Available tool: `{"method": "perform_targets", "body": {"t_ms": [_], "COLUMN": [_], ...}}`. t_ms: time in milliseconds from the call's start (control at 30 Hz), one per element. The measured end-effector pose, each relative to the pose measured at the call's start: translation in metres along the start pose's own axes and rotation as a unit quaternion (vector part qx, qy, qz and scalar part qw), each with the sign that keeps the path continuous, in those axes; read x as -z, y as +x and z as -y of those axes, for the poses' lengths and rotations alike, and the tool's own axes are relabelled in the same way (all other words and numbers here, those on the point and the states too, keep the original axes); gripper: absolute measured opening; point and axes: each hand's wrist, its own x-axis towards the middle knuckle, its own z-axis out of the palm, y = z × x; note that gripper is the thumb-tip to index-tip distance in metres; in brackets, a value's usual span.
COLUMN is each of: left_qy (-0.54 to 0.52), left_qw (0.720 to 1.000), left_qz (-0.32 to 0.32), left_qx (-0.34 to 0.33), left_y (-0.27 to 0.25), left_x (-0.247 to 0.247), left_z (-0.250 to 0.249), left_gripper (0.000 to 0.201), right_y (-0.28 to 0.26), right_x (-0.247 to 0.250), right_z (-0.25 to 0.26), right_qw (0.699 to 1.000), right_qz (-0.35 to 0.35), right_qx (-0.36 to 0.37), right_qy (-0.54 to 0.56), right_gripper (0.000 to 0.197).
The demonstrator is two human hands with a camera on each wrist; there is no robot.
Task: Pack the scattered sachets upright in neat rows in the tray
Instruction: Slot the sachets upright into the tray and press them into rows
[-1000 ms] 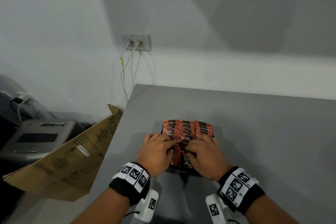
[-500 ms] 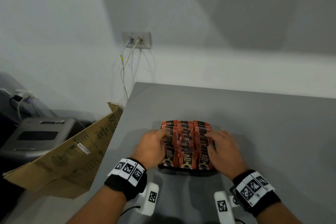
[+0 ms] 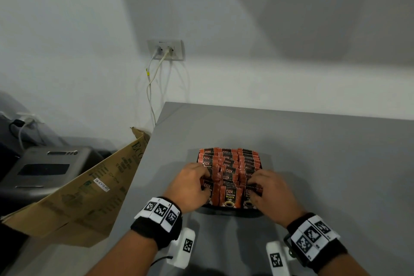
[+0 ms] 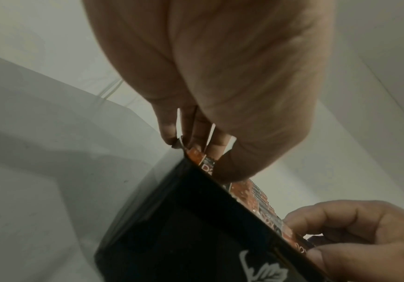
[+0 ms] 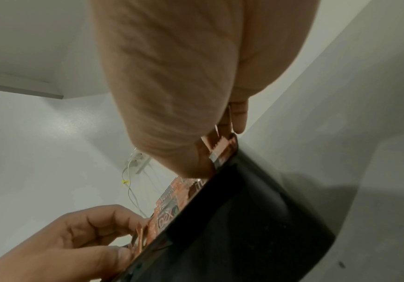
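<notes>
A black tray [image 3: 230, 212] stands on the grey table [image 3: 324, 154], packed with upright orange sachets [image 3: 230, 194] in three rows. My left hand [image 3: 205, 177] grips the sachets of the left row near the tray's front. In the left wrist view its thumb and fingers [image 4: 216, 141] pinch a sachet top [image 4: 199, 154] above the tray wall [image 4: 196, 229]. My right hand [image 3: 252, 182] grips the right row's sachets. In the right wrist view its fingers pinch a sachet top [image 5: 221, 148] above the tray [image 5: 244, 219]. The hands hide the tray's side rims.
The table's left edge runs just left of my left hand. A flattened cardboard box [image 3: 78, 197] leans against it, with a grey device [image 3: 44, 168] behind. A wall socket [image 3: 165, 50] with white cables hangs above the table's far left corner.
Both hands were together over the middle front sachets a second ago. They have moved apart to the left and right rows, and the front sachets now stand upright and visible.
</notes>
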Motion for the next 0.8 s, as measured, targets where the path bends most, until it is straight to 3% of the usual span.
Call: {"method": "perform_targets", "body": {"t_ms": [100, 233, 400, 500, 800], "left_qy": [-0.027, -0.094, -0.174, -0.181, -0.162], "left_qw": [1.0, 0.988, 0.965, 0.963, 0.969], "left_qz": [0.001, -0.078, -0.033, -0.035, -0.037], "left_qx": [0.012, 0.092, 0.192, 0.195, 0.182], "left_y": [-0.002, 0.0, 0.007, 0.012, 0.033], "left_x": [0.001, 0.003, 0.009, 0.009, 0.005], "left_z": [0.0, 0.002, 0.004, 0.004, -0.003], "left_gripper": [0.032, 0.037, 0.027, 0.026, 0.033], "right_y": [-0.003, -0.001, 0.006, 0.01, 0.029], "right_x": [-0.001, 0.004, 0.015, 0.014, 0.018], "right_z": [0.0, -0.004, -0.004, -0.007, -0.019], "right_qw": [1.0, 0.992, 0.97, 0.965, 0.957], "right_qz": [-0.008, -0.091, -0.056, -0.03, -0.041], "right_qx": [0.005, -0.062, -0.197, -0.225, -0.267], "right_qy": [0.013, 0.054, 0.131, 0.134, 0.102], "right_gripper": [0.028, 0.027, 0.019, 0.014, 0.013]}}
